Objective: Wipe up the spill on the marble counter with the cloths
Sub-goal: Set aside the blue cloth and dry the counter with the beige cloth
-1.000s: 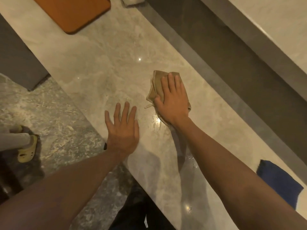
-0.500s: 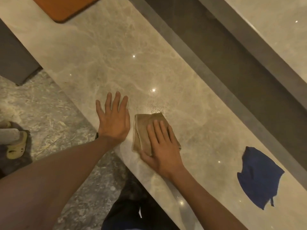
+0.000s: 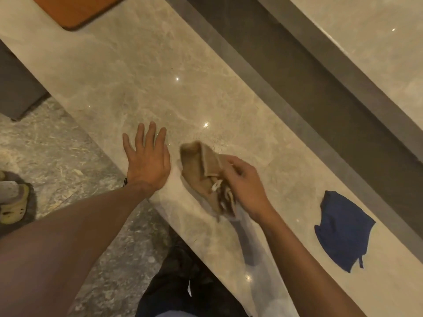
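Note:
A tan cloth (image 3: 201, 172) is bunched up at the near edge of the marble counter (image 3: 128, 88), partly lifted and blurred. My right hand (image 3: 246, 184) grips its right end with curled fingers. My left hand (image 3: 147, 159) lies flat on the counter just left of the cloth, fingers spread and straight. A blue cloth (image 3: 343, 227) lies flat on the counter to the right, well apart from both hands. No wet patch shows plainly on the marble.
An orange board (image 3: 77, 10) lies at the far left end of the counter. A dark recessed channel (image 3: 286, 72) runs along the back, with a raised ledge (image 3: 366, 42) beyond. Another person's foot in a yellow clog (image 3: 13, 207) stands on the floor at left.
My right hand pulled the tan cloth back toward the near edge, then went from pressing it flat to gripping and bunching it. My left hand stayed flat on the counter.

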